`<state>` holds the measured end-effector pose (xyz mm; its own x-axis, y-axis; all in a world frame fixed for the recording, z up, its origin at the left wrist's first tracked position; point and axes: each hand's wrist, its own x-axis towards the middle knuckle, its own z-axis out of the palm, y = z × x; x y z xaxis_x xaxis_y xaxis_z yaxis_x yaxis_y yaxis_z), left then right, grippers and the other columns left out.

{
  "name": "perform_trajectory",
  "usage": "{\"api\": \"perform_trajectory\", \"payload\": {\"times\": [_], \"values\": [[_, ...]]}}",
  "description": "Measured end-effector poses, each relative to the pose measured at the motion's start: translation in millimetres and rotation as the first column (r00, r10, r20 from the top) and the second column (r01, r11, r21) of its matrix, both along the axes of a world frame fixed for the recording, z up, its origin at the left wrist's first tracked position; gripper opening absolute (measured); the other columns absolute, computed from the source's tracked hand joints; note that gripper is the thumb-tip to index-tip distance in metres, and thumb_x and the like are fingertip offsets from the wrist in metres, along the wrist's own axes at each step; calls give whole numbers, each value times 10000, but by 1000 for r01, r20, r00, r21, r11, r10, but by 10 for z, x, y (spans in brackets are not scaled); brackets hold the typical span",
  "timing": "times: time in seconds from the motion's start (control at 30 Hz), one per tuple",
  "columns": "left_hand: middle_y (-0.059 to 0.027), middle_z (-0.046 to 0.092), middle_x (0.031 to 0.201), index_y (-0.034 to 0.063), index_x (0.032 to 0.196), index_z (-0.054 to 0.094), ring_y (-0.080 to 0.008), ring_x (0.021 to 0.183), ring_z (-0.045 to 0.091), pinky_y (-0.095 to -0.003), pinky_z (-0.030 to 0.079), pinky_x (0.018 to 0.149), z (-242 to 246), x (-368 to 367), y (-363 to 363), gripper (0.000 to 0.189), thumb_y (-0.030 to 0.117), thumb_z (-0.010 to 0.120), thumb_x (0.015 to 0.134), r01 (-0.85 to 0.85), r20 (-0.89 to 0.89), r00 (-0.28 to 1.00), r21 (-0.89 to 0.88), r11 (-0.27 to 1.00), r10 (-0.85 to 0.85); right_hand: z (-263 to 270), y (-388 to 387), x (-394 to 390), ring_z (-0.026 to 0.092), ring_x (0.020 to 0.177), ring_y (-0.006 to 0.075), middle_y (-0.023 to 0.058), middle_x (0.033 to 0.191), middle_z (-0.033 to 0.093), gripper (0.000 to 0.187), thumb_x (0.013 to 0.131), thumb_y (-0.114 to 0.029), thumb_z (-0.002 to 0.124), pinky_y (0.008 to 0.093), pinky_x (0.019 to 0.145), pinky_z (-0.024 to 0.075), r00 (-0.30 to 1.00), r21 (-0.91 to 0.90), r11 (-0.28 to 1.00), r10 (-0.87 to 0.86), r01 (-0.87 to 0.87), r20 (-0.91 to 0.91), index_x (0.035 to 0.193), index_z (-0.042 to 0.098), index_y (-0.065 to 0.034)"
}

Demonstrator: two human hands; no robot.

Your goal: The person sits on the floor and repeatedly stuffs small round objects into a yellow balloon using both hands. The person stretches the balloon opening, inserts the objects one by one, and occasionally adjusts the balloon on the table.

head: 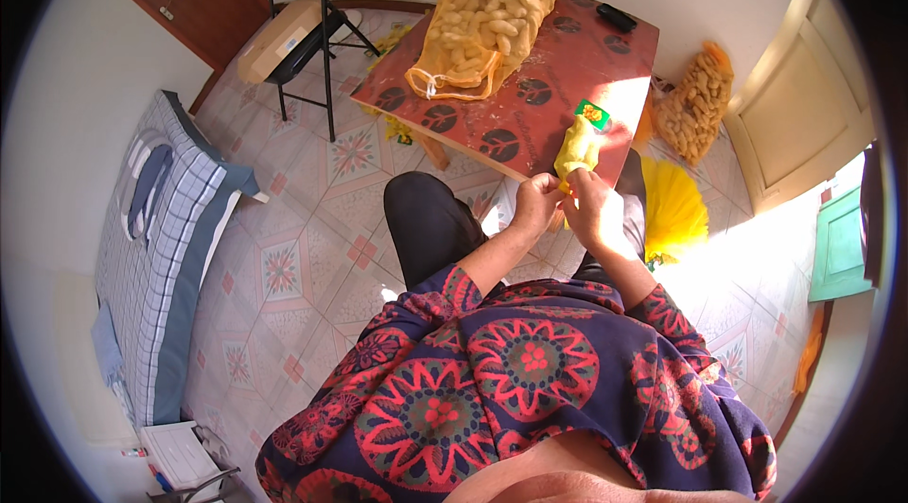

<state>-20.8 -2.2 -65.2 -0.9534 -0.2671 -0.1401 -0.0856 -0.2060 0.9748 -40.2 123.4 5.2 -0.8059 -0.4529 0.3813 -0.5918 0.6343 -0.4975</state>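
A small filled yellow mesh bag (578,145) lies near the front right corner of the red table (525,141). A green label (592,114) is at its far end. Pale lumps show through the mesh. At its near end, by the table's edge, my left hand (537,201) and my right hand (594,205) meet, fingertips pinched on the gathered yellow neck. My fingers partly hide the exact hold. Farther back on the table rests a large orange mesh sack (496,14), full of pale tan, oblong produce, its mouth facing me.
Beside my right leg spreads a bundle of yellow mesh bags (674,212). Another filled orange mesh sack (695,102) stands on the floor near the cream door (801,99). A black object (616,18) sits at the table's back right. Leftward, a folding chair (305,42) carries a cardboard box (280,38).
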Motion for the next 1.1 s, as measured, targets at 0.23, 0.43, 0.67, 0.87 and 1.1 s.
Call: {"api": "perform_trajectory", "payload": {"times": [0.23, 0.43, 0.67, 0.87, 1.1], "values": [[-3, 667, 790, 46, 887, 640, -54, 687, 582, -215, 451, 621, 25, 21, 50, 59, 66, 696, 887, -59, -7, 998, 115, 992, 60, -13, 29, -56, 646, 704, 368, 132, 795, 615, 204, 726, -55, 668, 442, 602, 501, 996, -115, 992, 34, -43, -77, 883, 540, -84], [92, 559, 709, 93, 927, 653, 0, 572, 439, -191, 339, 508, 249, 78, -72, 71, 161, 674, 931, 62, 69, 995, 170, 983, -74, 8, 73, -67, 633, 695, 355, 124, 773, 607, 198, 712, -28, 662, 422, 606, 500, 996, -114, 993, 33, -42, -87, 857, 540, -83], [112, 404, 630, 105, 955, 617, 1, 459, 332, -186, 215, 390, 80, 69, -214, 95, 197, 624, 978, 319, -90, 917, 750, 580, -388, -79, 132, -151, 646, 724, 337, 118, 779, 614, 152, 751, -32, 670, 396, 635, 513, 996, -231, 970, 58, -74, -75, 856, 568, -74], [87, 460, 662, 98, 940, 615, -9, 491, 367, -164, 281, 429, 91, 46, -135, 114, 205, 626, 977, 292, -74, 933, 727, 621, -353, -140, 182, -101, 658, 734, 323, 129, 793, 623, 166, 776, -62, 689, 386, 653, 521, 996, -210, 975, 66, -76, -58, 922, 609, -66], [55, 562, 739, 100, 913, 617, -20, 550, 451, -148, 379, 518, 179, 66, -95, 152, 241, 635, 967, 202, 40, 962, 561, 803, -270, -73, 214, -35, 661, 737, 331, 149, 808, 632, 170, 811, -105, 687, 390, 645, 521, 996, -214, 974, 82, -73, 33, 949, 607, -47]]}}
